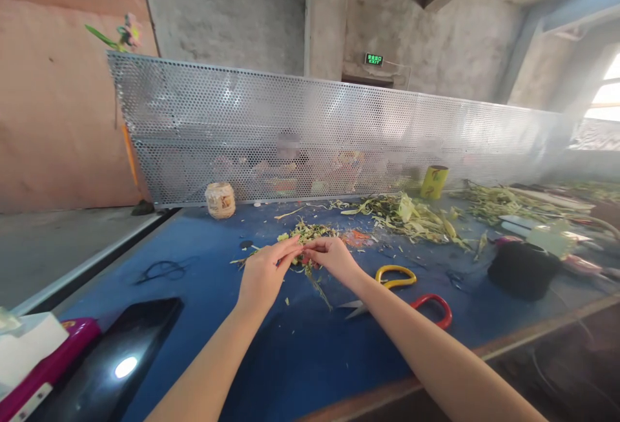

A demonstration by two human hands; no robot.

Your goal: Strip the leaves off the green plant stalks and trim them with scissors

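My left hand [264,273] and my right hand [334,257] meet over the blue table [300,344], fingertips pinched together on a small clump of green and yellow plant trimmings [304,259] with a thin stem hanging toward me. A larger heap of the same cuttings [307,231] lies just beyond my fingers. Scissors with one yellow and one red handle [402,293] lie on the table right beside my right forearm.
A perforated metal screen [339,137] stands along the table's far side. A twine spool [220,200] and a yellow cup [434,181] stand before it. A dark phone [121,351], pink box [43,370], black wire [162,271] lie left; a black bowl [526,270] and more cuttings [411,215] right.
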